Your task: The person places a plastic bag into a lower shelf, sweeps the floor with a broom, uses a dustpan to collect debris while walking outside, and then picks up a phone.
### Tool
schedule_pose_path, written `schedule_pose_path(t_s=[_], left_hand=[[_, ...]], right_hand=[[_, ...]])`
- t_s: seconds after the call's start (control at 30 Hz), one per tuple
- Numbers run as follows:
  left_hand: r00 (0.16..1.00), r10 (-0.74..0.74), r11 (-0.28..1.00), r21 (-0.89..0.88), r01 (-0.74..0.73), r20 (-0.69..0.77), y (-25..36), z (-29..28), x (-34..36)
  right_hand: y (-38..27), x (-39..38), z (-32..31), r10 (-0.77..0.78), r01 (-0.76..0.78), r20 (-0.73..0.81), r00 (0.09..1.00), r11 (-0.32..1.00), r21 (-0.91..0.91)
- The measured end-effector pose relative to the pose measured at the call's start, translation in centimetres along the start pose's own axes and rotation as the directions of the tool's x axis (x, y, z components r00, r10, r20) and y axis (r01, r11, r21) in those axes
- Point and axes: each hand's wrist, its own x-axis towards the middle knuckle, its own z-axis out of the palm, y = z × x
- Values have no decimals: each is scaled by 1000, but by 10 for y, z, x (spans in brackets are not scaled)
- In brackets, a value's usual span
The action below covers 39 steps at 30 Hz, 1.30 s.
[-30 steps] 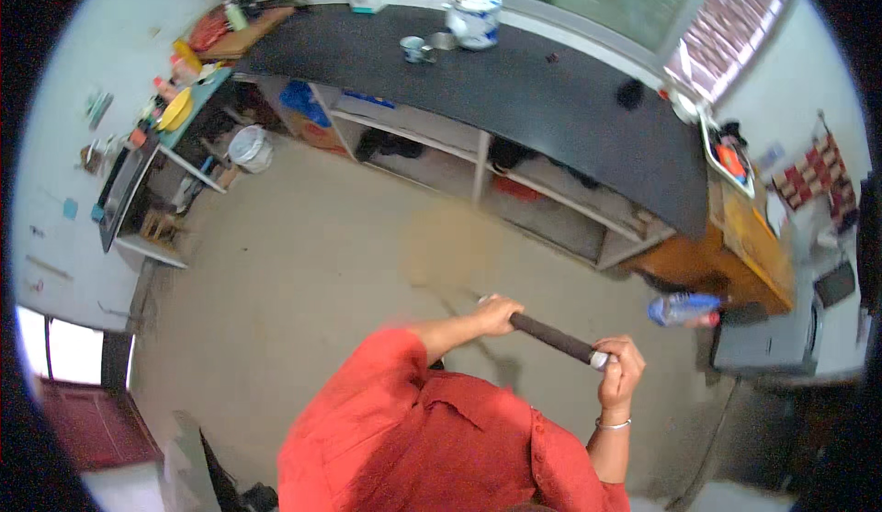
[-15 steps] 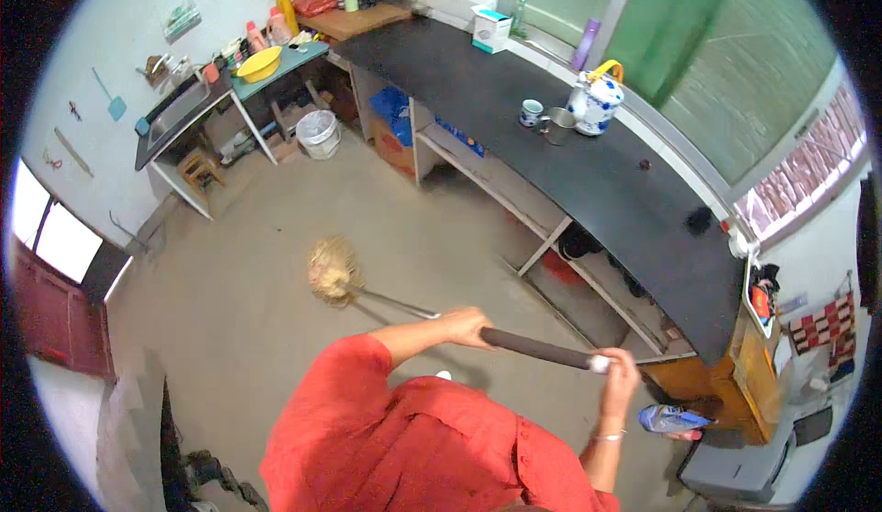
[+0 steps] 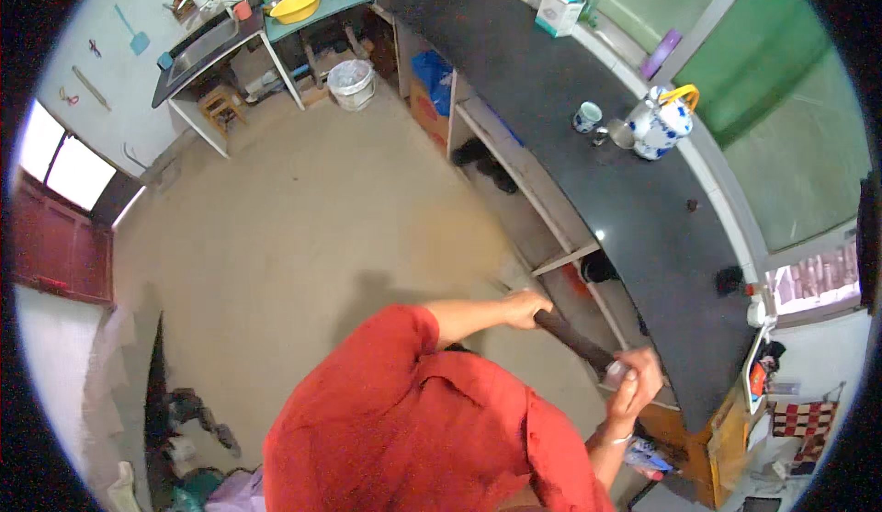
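Note:
Both my hands hold a mop by its dark padded handle (image 3: pixel 577 340), which slants down to the right. My left hand (image 3: pixel 525 310) is wrapped round the handle's lower part. At the top end, my right hand (image 3: pixel 636 385) grips the pale tip, with a bracelet on that wrist. The yellowish mop head (image 3: pixel 452 241) is smeared by motion over the floor, close to the foot of the counter. Its metal shaft barely shows.
A long black counter (image 3: pixel 542 98) with open shelves below curves along my right. On it stand a blue-and-white kettle (image 3: pixel 657 135), a cup (image 3: pixel 586 118) and a metal mug (image 3: pixel 622 134). A white bucket (image 3: pixel 352 85) and wooden stool (image 3: pixel 220 108) stand at the far left.
The mop head has swung right across the floor toward the counter, turning from sharp to blurred. Both hands stay on the handle, which slants more steeply. The view has shifted.

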Motion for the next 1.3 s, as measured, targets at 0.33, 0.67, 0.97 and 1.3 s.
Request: schedule_pose_path(t_s=[0.33,0.67,0.97,1.3], left_hand=[[917,-399,908,147,393,11,-142,-86,-56],[950,-311,909,284,304,-22,-72,-180,30],[982,-145,982,104,158,-124,-189,-186,60],[846,-455,877,25,480,-279,-251,-321,-85]], right_hand=[[92,50,135,152,-299,423,893,904,307],[108,158,89,296,-329,205,933,931,156],[60,199,183,-67,62,239,969,998,25],[26,274,363,-114,-5,368,923,951,309]])
